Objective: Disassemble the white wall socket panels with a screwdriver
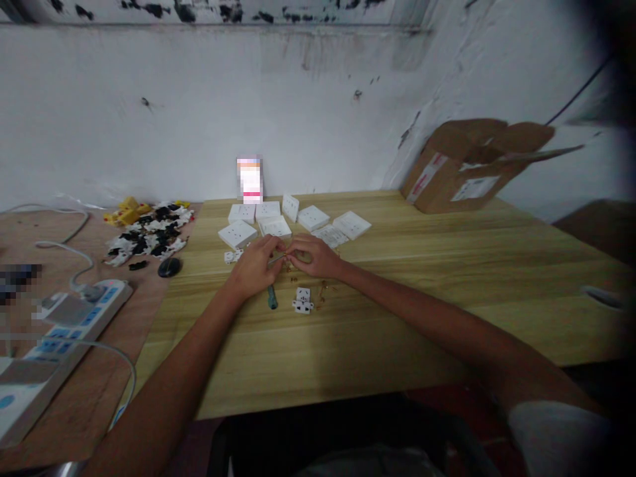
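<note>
My left hand point(254, 266) and my right hand point(315, 256) meet above the wooden table, fingertips pinched close together. Between them shows a small, thin piece, too small and dim to name. Just below my left hand is the green handle point(272, 298) of what looks like a screwdriver, its upper end hidden. A white socket insert point(303, 301) lies on the table nearer to me. Small brass-coloured parts point(322, 291) are scattered to its right and under my right hand. Another white insert point(232, 256) sits beyond my left hand, partly covered by it.
Several white socket plates point(238, 233) lie behind my hands, before a lit phone point(250, 179) against the wall. An open cardboard box point(467, 165) stands back right. At left are a black mouse point(169, 267), black-and-white and yellow pieces point(149, 232), and a power strip point(74, 338) with cables.
</note>
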The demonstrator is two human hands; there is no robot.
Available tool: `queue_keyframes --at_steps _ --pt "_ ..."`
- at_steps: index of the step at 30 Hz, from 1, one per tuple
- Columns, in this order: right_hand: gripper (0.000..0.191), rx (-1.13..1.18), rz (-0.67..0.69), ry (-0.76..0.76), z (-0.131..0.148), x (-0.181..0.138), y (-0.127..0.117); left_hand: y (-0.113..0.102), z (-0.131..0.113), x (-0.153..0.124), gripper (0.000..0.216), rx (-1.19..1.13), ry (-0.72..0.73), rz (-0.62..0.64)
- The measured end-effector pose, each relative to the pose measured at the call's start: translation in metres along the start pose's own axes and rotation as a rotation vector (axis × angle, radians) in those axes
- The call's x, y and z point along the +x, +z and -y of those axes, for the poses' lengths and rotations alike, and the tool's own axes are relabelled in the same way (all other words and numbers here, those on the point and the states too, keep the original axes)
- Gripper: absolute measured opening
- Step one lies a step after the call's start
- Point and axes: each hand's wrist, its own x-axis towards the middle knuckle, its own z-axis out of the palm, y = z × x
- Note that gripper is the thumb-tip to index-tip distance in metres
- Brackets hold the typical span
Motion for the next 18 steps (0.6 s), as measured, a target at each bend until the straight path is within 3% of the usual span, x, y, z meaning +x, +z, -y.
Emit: queue_keyframes --at_steps 10,14,18 --pt "0.010 -0.014 -0.012 -0.013 0.0050 0.0014 -0.0013 0.0009 -0.0036 0.0015 0.003 0.100 0.010 0.046" --pt "0.008 -0.026 -0.027 0.000 0.0044 0.0002 -0.0011 -0.0016 -0.0067 0.0012 0.012 0.139 -0.018 0.075" --pt "0.009 -0.033 -0.033 0.028 0.0029 -0.0004 -0.0012 -0.0016 -0.0064 0.0013 0.008 0.151 -0.030 0.050"
